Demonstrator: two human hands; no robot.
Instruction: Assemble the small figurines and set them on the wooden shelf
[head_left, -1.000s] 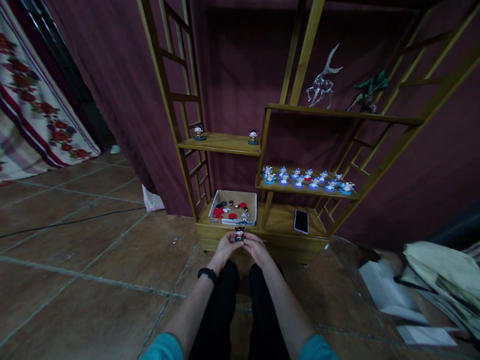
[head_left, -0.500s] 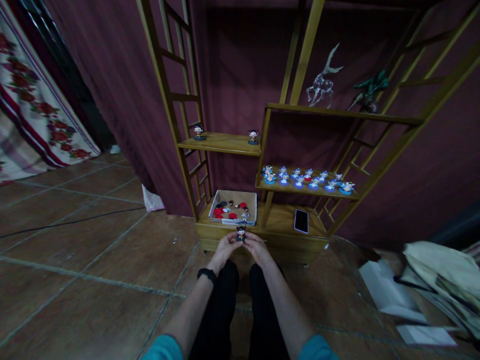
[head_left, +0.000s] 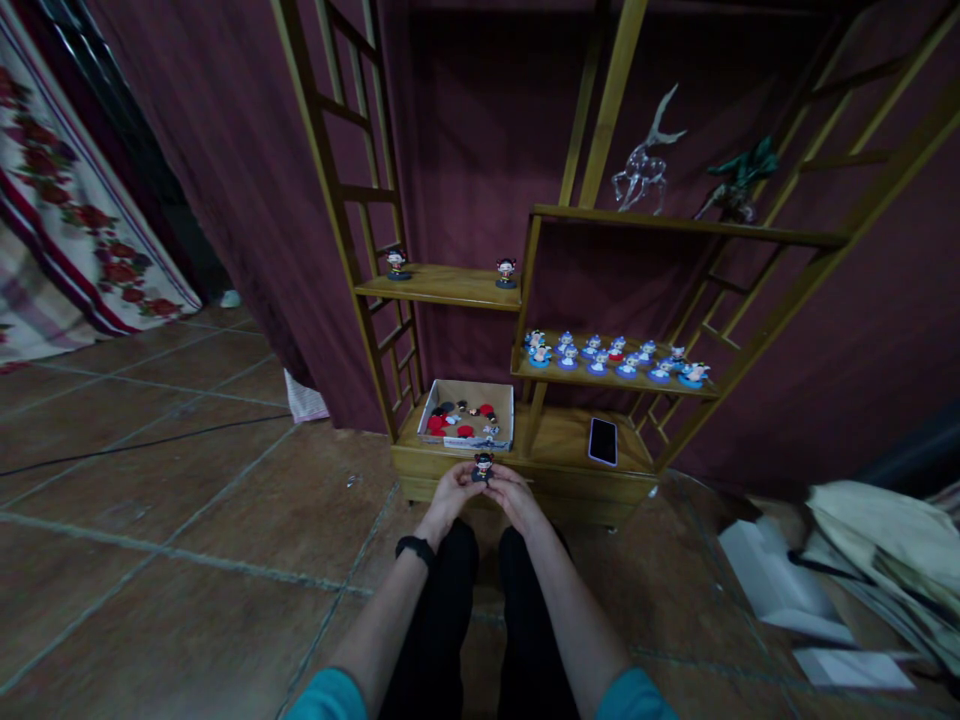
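A small dark-haired figurine (head_left: 482,466) on a dark round base is held upright between my two hands, in front of the shelf. My left hand (head_left: 452,492) grips its base from the left, and my right hand (head_left: 511,492) grips from the right; both are closed on it. Just beyond stands an open cardboard box (head_left: 466,443) with red and dark round pieces and small figure parts in it. Two similar figurines, one at the left (head_left: 397,264) and one at the right (head_left: 506,272), stand on the small upper shelf (head_left: 446,287).
Several blue and white figurines (head_left: 598,362) stand in rows on the middle right shelf. A phone (head_left: 603,442) lies on the bottom board. Higher up are a clear deer ornament (head_left: 643,175) and a green sculpture (head_left: 742,182). White boxes (head_left: 784,580) and a pale bag (head_left: 885,540) sit at the right.
Almost nothing differs. The figurine is turned very slightly in my fingers, and both hands stay in the same place.
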